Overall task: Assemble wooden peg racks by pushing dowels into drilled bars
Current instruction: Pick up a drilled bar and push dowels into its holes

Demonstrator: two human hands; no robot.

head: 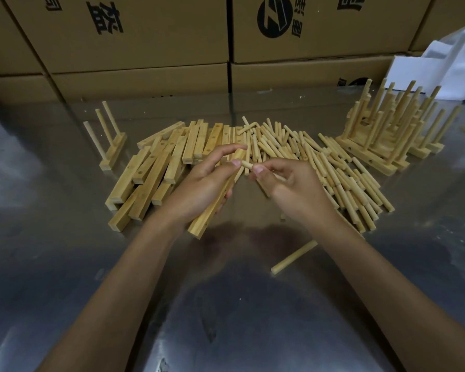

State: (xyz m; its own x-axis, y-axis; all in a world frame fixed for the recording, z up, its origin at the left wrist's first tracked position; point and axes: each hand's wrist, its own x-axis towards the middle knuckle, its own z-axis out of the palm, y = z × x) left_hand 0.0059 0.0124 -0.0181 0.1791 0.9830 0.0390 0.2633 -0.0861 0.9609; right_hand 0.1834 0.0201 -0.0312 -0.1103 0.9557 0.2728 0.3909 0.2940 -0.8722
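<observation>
Head view. Left hand (202, 186) grips a drilled bar (212, 208), lifted off the table (65, 264) near its middle, long axis slanting toward the near edge. Right hand (287, 186) pinches a dowel (246, 164) between thumb and fingers, its tip just beside the left thumb, above the bar. Whether it has entered a hole cannot be told; the hole is hidden by the fingers.

Likely faults: a dowel started off-square may jam or sit crooked, since the bar is held in air with nothing bracing it. A hard push could slip the bar through the left grip. The right forearm hangs close over the loose dowel pile (333, 170); a sweep there would roll pieces toward the right edge.

Room: bar stack (156, 167) crowds the left hand's far side. Finished racks (392, 130) stand toward the far right corner, one rack (110, 140) toward far left. A stray dowel (293, 257) lies nearer. The near edge has open steel between the arms.
</observation>
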